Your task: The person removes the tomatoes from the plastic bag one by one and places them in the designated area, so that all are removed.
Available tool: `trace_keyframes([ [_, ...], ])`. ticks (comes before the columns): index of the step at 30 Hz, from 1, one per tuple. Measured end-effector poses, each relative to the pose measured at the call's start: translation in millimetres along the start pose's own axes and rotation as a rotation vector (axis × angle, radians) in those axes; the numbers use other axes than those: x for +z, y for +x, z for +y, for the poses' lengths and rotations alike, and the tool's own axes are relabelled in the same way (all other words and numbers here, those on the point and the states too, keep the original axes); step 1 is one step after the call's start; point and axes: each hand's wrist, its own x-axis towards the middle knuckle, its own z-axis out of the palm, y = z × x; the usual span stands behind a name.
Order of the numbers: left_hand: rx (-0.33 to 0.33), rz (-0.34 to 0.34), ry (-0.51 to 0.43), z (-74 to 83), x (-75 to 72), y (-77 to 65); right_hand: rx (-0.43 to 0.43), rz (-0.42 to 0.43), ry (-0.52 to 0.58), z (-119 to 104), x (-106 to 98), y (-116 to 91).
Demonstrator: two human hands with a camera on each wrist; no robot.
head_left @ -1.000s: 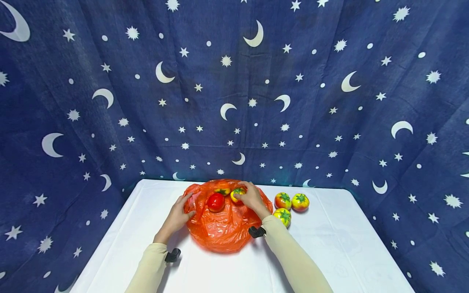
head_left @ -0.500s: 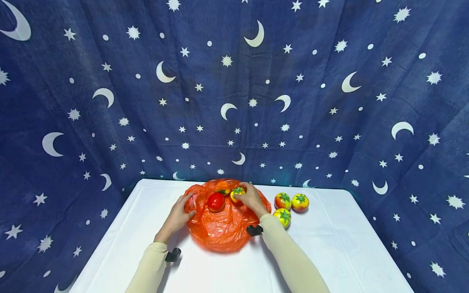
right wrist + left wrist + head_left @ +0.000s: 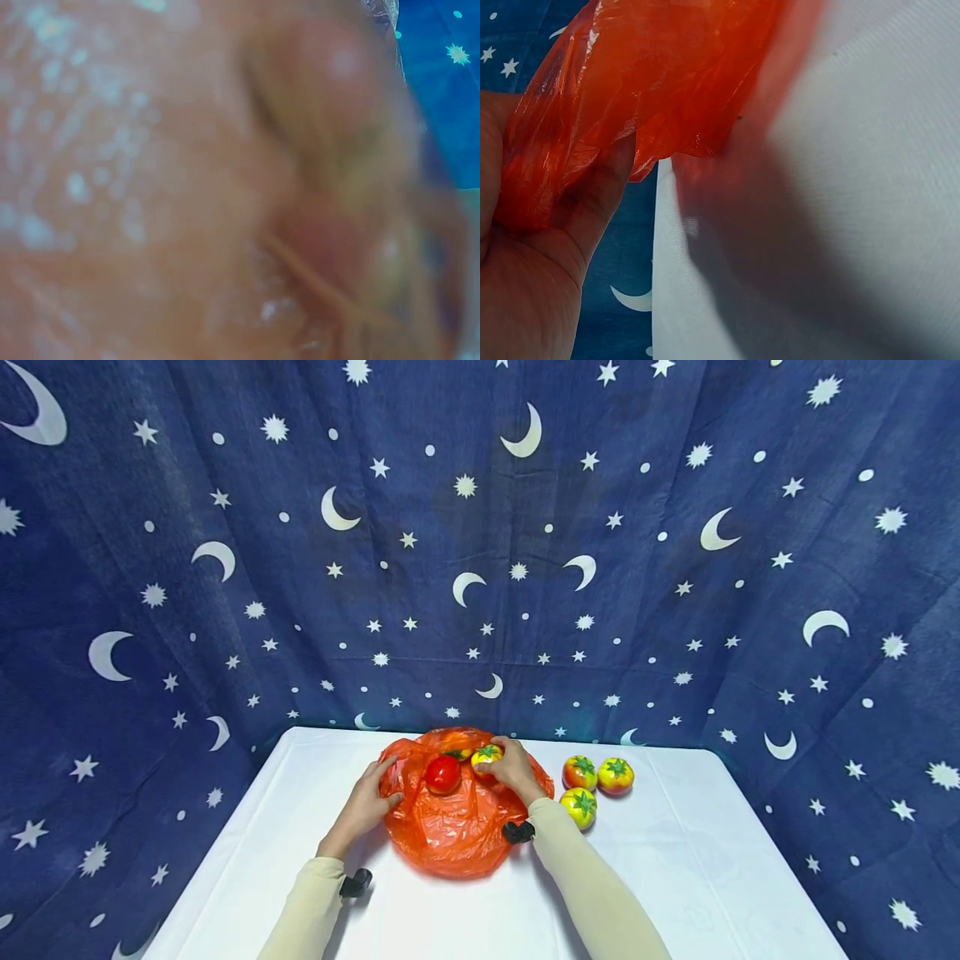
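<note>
A thin orange-red plastic bag [image 3: 450, 835] lies spread with its mouth up in the head view. My left hand [image 3: 363, 803] grips its left rim, the plastic caught between thumb and fingers, as the left wrist view also shows. Inside the bag's far right part, my right hand [image 3: 516, 768] holds a yellow tomato [image 3: 487, 755] with a green star-shaped top. Left of it sits a glossy red tomato [image 3: 443, 775], and behind that a yellow one [image 3: 461, 752] is partly covered by plastic. Through the right wrist camera the plastic blurs almost everything.
To the right of the bag, three red-and-yellow tomatoes [image 3: 580, 808] with green tops stand close together on the white-covered table [image 3: 697, 860]. A dark blue curtain [image 3: 480, 527] with moons and stars rises right behind the table's far edge.
The right forearm has shifted slightly left, and the bag's right side has drawn in a little with it. The left hand keeps its place at the rim.
</note>
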Motion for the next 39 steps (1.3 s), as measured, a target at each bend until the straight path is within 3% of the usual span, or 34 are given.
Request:
trace_keyframes([
  [21, -0.034, -0.008, -0.001, -0.9, 0.3, -2.0, 0.014, -0.051, 0.028, -2, 0, -11],
  [32, -0.041, -0.007, -0.002, -1.9, -0.4, -3.0, -0.071, -0.011, 0.046, -14, -8, -22],
  [39, -0.023, -0.002, 0.007, -1.8, -0.4, -3.5, -0.066, -0.001, 0.065, -27, -13, -32],
])
